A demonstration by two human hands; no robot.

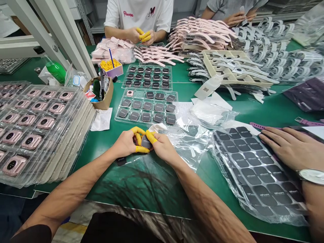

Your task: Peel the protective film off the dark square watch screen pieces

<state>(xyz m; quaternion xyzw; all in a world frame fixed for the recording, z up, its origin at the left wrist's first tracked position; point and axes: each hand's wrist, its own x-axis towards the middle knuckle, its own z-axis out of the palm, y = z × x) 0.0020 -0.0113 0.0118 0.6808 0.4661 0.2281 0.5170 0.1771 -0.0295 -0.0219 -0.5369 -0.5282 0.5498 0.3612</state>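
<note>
A small dark watch body (146, 142) sits pinched between the left hand (128, 143) and right hand (162, 146) (yellow cots on the fingertips), just above the green bench (101, 141), near a clear tray (146, 107).

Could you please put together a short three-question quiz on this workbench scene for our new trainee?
1. True or false: the left hand and right hand together hold one dark square piece.
2. What colour are the finger covers?
3. The stacked trays of pink watch bodies lie: A) at the person's left B) at the person's right C) across the table.

Key: 1 true; 2 yellow; 3 A.
</note>
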